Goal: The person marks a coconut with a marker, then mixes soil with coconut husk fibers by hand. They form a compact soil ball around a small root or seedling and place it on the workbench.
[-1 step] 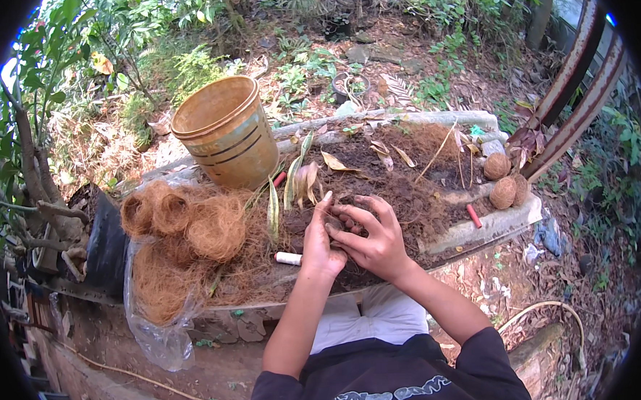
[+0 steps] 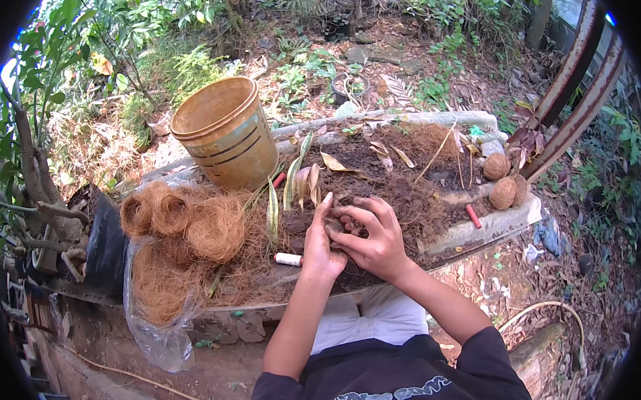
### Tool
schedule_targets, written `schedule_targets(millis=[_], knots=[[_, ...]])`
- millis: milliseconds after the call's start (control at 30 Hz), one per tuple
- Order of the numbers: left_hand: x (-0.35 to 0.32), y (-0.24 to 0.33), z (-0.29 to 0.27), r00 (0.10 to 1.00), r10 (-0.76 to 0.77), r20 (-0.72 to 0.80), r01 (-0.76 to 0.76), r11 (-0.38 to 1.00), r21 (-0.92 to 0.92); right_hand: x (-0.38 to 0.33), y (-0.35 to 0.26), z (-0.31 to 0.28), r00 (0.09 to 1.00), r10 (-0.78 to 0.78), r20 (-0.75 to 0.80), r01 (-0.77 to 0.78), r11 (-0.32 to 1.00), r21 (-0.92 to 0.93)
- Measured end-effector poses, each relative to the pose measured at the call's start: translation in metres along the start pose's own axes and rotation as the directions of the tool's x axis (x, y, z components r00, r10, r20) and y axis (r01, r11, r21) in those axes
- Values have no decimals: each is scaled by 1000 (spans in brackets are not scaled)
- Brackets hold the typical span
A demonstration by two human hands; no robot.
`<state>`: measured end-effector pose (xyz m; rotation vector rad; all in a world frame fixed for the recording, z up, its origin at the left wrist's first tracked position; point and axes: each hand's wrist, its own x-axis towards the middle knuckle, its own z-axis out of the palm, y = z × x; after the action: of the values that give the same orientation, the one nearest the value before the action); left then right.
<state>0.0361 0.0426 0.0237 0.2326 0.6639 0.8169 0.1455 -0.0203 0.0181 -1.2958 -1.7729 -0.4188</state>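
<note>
Two hands, L hand (image 2: 320, 245) and R hand (image 2: 374, 235), were cupped together around a dark soil clump (image 2: 334, 219) over the slab (image 2: 510, 219), near edge, approx. ctr.; fingers hid most of it, shape unclear. Bucket (image 2: 242, 150) tilted, its bottom inside n/v. White thread spool (image 2: 288, 259) lay just beside L hand. Variegated leaves (image 2: 273, 215) stood btwn hands and bucket. Fibre nests (image 2: 217, 228) and clear plastic bag (image 2: 165, 347) sat left; fibre balls (image 2: 503, 192), one pt. hidden, and red cylinder (image 2: 473, 216), right.
</note>
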Motion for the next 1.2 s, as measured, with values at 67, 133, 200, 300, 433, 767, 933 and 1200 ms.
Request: schedule_targets(millis=[67, 133, 200, 300, 433, 767, 933, 1200], knots=[[-1, -1, -3, 999, 43, -2, -43, 997, 56, -4, -4, 2, 997, 76, -6, -75, 997, 34], [1, 4, -1, 992, 111, 66, -120, 980, 157, -2, -3, 0, 994, 105, -20, -103, 992, 69], [-1, 14, 5, 981, 144, 127, -177, 936, 305, 8, -1, -7, 995, 87, -42, -82, 991, 106], [-7, 15, 11, 979, 166, 119, -197, 922, 334, 16, -2, -12, 971, 239, 23, -239, 951, 197], [-7, 17, 11, 967, 190, 170, -242, 896, 373, 28, -1, -15, 875, 468, 124, -483, 827, 287], [2, 13, -5, 946, 225, 234, -303, 869, 392, 26, 4, -16, 793, 516, 324, -593, 776, 215], [21, 22, -13, 914, 324, 244, -388, 873, 294, 37, 34, -49, 737, 556, 383, -653, 732, 194], [23, 35, -1, 912, 349, 214, -407, 835, 370, 31, 62, -49, 691, 422, 587, -554, 831, 55]])
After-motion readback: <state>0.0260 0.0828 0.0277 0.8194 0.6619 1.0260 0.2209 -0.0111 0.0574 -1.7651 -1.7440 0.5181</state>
